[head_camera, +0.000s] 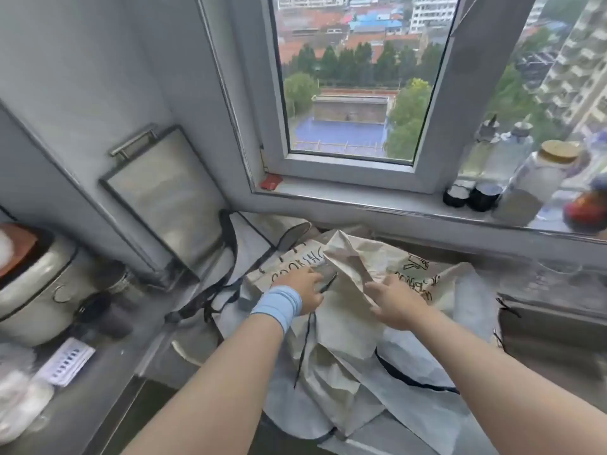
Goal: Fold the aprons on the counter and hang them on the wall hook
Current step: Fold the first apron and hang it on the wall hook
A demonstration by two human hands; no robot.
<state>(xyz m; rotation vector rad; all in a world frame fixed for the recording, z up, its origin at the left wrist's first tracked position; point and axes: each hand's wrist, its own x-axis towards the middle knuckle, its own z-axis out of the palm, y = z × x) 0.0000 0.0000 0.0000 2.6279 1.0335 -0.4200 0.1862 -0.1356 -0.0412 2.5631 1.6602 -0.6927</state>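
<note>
Forearms are stretching over the crumpled cream apron on the counter, right hand pinching its raised fold, left hand gripping unclearly, while loose black ties are threatening to tangle inside.

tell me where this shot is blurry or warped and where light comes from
Head view: soft daylight from the white-framed window, no hard shadows; the wide lens bows its frame; the clear bottles at right and the white rice cooker at left smear out of focus; the cream printed apron, left hand and right hand are sharpest.
</note>
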